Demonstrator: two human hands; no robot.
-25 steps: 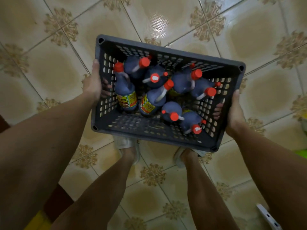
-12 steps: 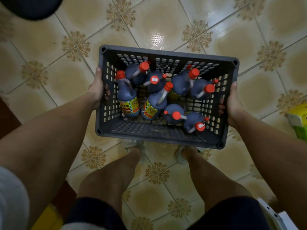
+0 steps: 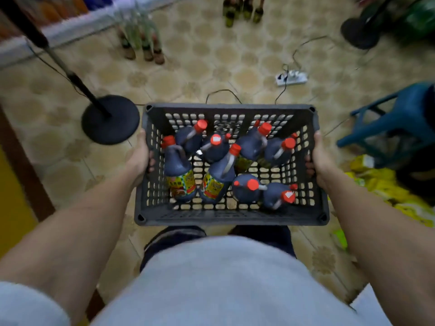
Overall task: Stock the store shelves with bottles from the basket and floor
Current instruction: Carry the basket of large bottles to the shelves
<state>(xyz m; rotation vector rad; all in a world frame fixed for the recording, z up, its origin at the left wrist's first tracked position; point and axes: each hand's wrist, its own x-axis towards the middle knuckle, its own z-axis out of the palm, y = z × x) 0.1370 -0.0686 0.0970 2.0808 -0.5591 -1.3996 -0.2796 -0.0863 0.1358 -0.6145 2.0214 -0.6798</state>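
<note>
Bottles (image 3: 180, 171) fill the basket (image 3: 231, 217) we carry, left grip (image 3: 138, 158) and right grip (image 3: 321, 158) curled round its sides.

A white power strip (image 3: 291, 78) lies on the tiled floor (image 3: 211, 67); left of it, a black round stand base (image 3: 110, 119); right, a blue stool (image 3: 397, 118).

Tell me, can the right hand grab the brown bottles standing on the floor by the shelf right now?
Probably not. The right hand and left hand both grip the basket sides, and the brown bottles stand far ahead, past the basket. It would need to let go and step closer.
</note>
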